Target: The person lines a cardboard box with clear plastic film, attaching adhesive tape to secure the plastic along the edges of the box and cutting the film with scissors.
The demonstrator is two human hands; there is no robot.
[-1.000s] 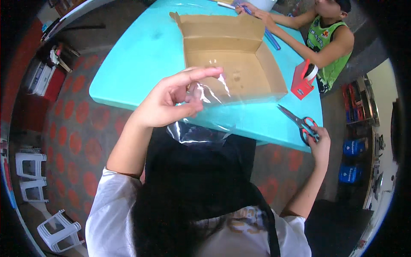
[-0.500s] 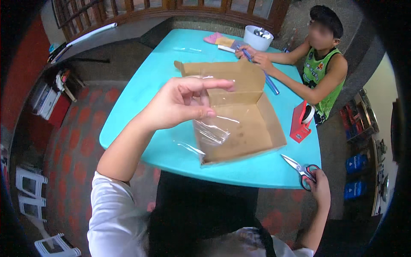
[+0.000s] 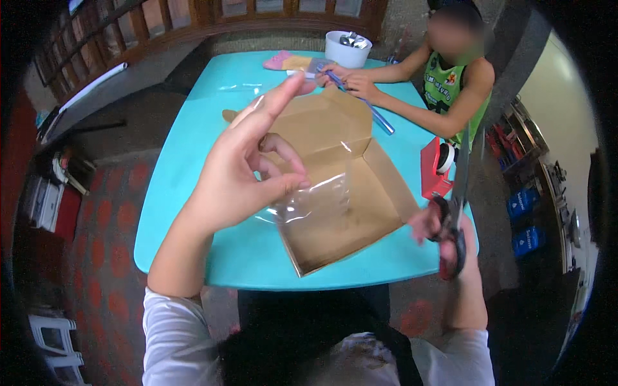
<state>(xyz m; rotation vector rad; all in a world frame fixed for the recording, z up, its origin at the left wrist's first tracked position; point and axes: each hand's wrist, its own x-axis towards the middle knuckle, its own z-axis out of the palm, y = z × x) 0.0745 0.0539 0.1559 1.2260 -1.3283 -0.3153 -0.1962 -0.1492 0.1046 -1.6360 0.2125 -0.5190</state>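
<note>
The desk (image 3: 174, 193), turquoise and round-cornered, occupies the middle of the frame. At its far right side, upper right of the frame, a person in a green sleeveless top (image 3: 461, 96) rests both forearms on the surface and holds a long blue tube (image 3: 378, 117) aslant. An open cardboard box (image 3: 391, 183) lies before me at the centre of the frame, its lid folded back away from me and its inside bare brown.

My hands are both occupied. My left hand (image 3: 241, 164), left of centre, is raised over the box's left side, index finger extended upward, the other fingers curled toward the thumb; it grasps a clear plastic sheet (image 3: 325, 196), which hangs in front of the box's interior. My right hand (image 3: 468, 248), right of centre, is closed around the handles of the scissors (image 3: 454, 215), blades pointing up; motion blur hides whether these are parted.

Of the smaller objects, a white container (image 3: 347, 55) with shiny metallic contents stands at the desk's far edge, upper centre. A red tape dispenser (image 3: 432, 170) with a pale roll stands near the desk's right edge, between box and scissors.
</note>
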